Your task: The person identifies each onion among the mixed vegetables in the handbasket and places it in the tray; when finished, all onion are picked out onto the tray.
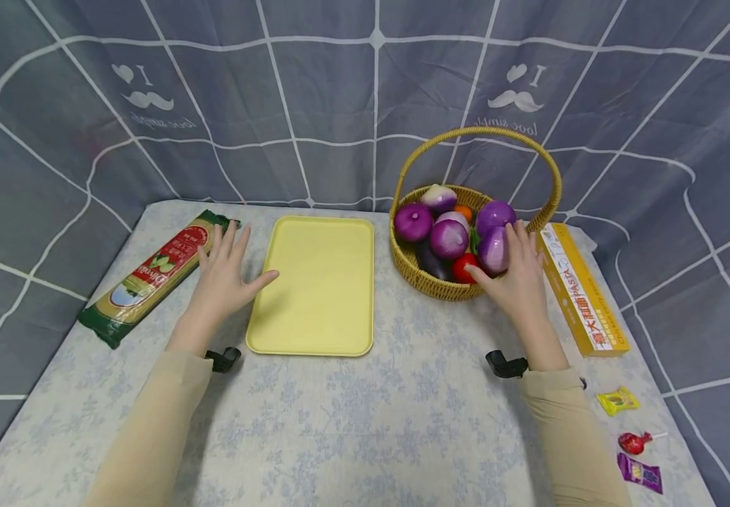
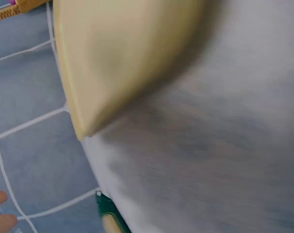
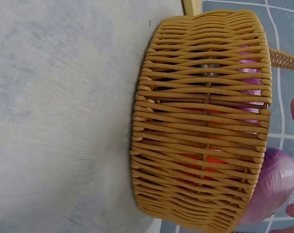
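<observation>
Floral tablecloth (image 1: 365, 415) covers table; grey grid-patterned curtain (image 1: 314, 98) behind.

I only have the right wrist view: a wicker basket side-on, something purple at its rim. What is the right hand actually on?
Observer: In the head view the right hand has its fingers curled over a purple onion at the near right edge of the basket.
Operator: Where is the left hand?
Observer: The left hand lies flat, fingers spread, beside the left edge of a yellow tray; whether it touches the tray is unclear.
Operator: Anything on the tray?
Observer: No, its surface shows nothing on it.
Operator: What is right of the basket?
Observer: A yellow pasta box lies just to its right.
</observation>
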Available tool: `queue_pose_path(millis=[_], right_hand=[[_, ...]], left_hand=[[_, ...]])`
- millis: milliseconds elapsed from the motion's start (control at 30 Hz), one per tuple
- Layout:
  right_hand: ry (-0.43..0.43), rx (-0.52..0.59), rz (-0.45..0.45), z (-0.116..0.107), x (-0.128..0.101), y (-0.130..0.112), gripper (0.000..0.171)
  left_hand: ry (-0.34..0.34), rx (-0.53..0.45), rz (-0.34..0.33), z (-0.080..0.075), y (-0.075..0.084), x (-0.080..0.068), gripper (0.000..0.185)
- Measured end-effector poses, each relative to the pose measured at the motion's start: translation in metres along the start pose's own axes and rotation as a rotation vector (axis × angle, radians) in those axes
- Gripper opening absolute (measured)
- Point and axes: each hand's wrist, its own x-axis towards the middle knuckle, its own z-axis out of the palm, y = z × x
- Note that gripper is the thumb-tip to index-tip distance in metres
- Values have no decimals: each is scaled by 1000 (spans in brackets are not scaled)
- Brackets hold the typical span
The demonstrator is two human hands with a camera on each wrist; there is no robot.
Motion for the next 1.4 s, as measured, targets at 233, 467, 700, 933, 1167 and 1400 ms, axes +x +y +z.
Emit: queue_pose_path(millis=[233,467,700,933,1167,1400], right_hand=[[71,33,19,4,-5,3,93],[174,96,32,14,-7,5,84],[214,122,111,21,-6,4,80],[225,147,235,26,-2,2,81],[268,179,288,31,3,1,75],[325,211,303,34,2,-4,69]], left_hand=[[-88,-91,-56,7,-12,-14,95],[-265,-218,-191,13,-16,-22,85],[-351,-278,-285,18,-16,-28,78],[-360,-374,-298,23,-22,-29,67],[-340,-400,-299,28,-23,-29,61],[-314,-397,-314,33,-15,-29,61]])
